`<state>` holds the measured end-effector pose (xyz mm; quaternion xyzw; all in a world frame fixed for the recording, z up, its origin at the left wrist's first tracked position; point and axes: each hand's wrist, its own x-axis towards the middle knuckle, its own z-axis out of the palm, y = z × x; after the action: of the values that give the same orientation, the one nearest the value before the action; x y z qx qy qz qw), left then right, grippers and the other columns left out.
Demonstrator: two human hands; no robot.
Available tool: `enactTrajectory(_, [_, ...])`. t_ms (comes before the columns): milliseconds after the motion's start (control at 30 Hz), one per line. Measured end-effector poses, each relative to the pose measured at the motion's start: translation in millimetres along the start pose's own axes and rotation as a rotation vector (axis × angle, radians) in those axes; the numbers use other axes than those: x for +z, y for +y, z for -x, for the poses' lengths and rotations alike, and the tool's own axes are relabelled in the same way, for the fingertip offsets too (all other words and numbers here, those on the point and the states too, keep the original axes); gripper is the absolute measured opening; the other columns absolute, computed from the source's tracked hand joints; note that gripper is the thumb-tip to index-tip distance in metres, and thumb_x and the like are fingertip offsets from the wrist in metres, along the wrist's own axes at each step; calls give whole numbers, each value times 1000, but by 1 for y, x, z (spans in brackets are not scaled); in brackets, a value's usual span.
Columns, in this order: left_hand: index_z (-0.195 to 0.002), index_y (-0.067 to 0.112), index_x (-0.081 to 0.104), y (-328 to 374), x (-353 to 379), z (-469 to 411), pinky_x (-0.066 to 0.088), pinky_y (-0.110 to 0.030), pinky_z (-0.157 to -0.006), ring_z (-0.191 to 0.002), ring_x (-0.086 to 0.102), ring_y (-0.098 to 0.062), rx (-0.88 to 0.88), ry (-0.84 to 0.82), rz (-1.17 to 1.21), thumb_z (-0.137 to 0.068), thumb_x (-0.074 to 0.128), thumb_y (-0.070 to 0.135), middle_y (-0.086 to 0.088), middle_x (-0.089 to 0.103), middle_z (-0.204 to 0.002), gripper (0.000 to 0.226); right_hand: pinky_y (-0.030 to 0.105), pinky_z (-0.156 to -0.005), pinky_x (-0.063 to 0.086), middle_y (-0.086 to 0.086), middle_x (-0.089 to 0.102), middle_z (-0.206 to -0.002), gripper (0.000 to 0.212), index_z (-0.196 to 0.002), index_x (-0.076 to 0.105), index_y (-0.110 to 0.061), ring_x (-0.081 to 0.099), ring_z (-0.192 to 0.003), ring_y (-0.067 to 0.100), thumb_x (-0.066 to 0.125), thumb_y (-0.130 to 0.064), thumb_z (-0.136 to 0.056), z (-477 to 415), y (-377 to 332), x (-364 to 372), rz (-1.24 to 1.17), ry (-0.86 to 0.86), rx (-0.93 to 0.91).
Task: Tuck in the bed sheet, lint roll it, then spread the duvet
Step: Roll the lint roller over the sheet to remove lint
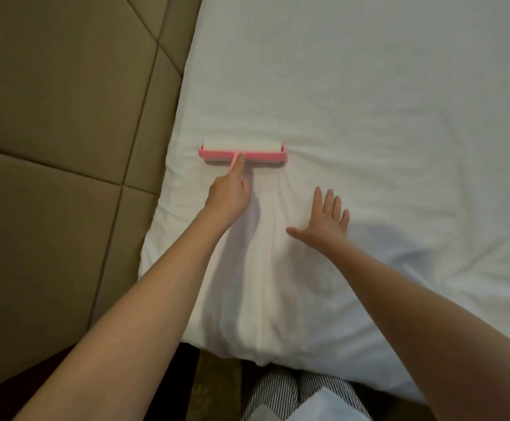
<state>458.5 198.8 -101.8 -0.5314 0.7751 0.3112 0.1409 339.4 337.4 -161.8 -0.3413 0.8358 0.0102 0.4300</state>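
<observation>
Two hands work — the left hand (228, 197) grips the lint roller (243, 154) on the sheet (369, 101), the right hand (323, 221) lies open and flat; the next move, I think — roll right.

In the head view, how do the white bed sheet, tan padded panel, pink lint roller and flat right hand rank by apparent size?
1. white bed sheet
2. tan padded panel
3. pink lint roller and right hand: roughly alike, left unranked.

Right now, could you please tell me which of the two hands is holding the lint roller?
The left hand: it grips the handle of the pink lint roller. The right hand is open, fingers spread, over the white sheet.
</observation>
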Motion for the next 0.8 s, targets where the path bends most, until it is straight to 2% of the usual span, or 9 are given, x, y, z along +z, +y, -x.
enactTrajectory(67, [-151, 27, 8, 1, 0, 1, 34, -31, -53, -58, 46, -19, -11, 10, -27, -100, 33, 19, -7, 48, -68, 58, 44, -115, -8, 9, -23, -155, 108, -147, -19, -18, -19, -143, 26, 59, -56, -83, -18, -11, -16, -3, 10, -42])
enactTrajectory(133, [-151, 25, 6, -7, 14, 18, 40, -36, -59, -66, 53, -31, -12, 6, -48, -99, 34, 18, -17, 56, -74, 60, 44, -114, -9, 8, -23, -155, 109, -147, -19, -18, -20, -143, 26, 59, -57, -82, -33, -18, -32, 26, 25, -79])
enactTrajectory(233, [-151, 25, 1, -8, 24, 32, 35, -32, -58, -67, 54, -32, -14, -40, -45, -98, 35, 18, -16, 55, -74, 63, 45, -114, -10, 8, -25, -155, 111, -147, -20, -17, -22, -142, 27, 59, -59, -81, -55, -19, -51, 76, 0, -94])
enactTrajectory(400, [-151, 23, 2, 16, -20, -81, 39, -37, -66, -79, 58, -40, 47, 50, -76, -99, 34, 16, -28, 61, -89, 62, 47, -113, -14, 13, -31, -151, 114, -146, -24, -15, -28, -139, 30, 58, -60, -81, -83, -17, -52, 146, -48, -121])
enactTrajectory(533, [-150, 28, -2, 60, -33, -149, 36, -34, -61, -73, 54, -33, 15, 73, -71, -100, 30, 19, -15, 54, -78, 60, 45, -109, -20, 12, -32, -151, 117, -144, -26, -17, -30, -138, 29, 56, -66, -78, -90, -12, -43, 144, -27, -129])
enactTrajectory(600, [-151, 27, -2, 55, -21, -135, 37, -35, -61, -73, 55, -35, 20, 103, -36, -99, 31, 19, -18, 57, -79, 62, 45, -110, -20, 16, -21, -154, 114, -146, -21, -17, -24, -141, 32, 55, -67, -77, -89, -8, -38, 139, 15, -185])
enactTrajectory(667, [-148, 30, -7, 31, 1, -87, 38, -37, -60, -73, 59, -37, 35, 81, 20, -95, 29, 25, -21, 60, -80, 64, 45, -112, -11, 22, 8, -155, 107, -151, 0, -15, -13, -143, 33, 48, -70, -72, -88, -2, -32, 129, 118, -239])
enactTrajectory(733, [-141, 42, -16, 9, 15, -19, 43, -40, -59, -68, 59, -35, 34, -42, 28, -90, 25, 32, -16, 59, -74, 66, 45, -112, -5, 21, 21, -149, 99, -146, 12, -11, -14, -144, 30, 37, -70, -70, -86, 4, -30, 142, 173, -271])
enactTrajectory(800, [-138, 46, -16, -1, 19, 27, 46, -42, -59, -64, 57, -32, 19, -135, 31, -92, 28, 30, -14, 56, -69, 66, 45, -113, -1, 23, 28, -147, 96, -144, 19, -9, -5, -144, 33, 45, -66, -72, -85, 10, -28, 174, 209, -327])
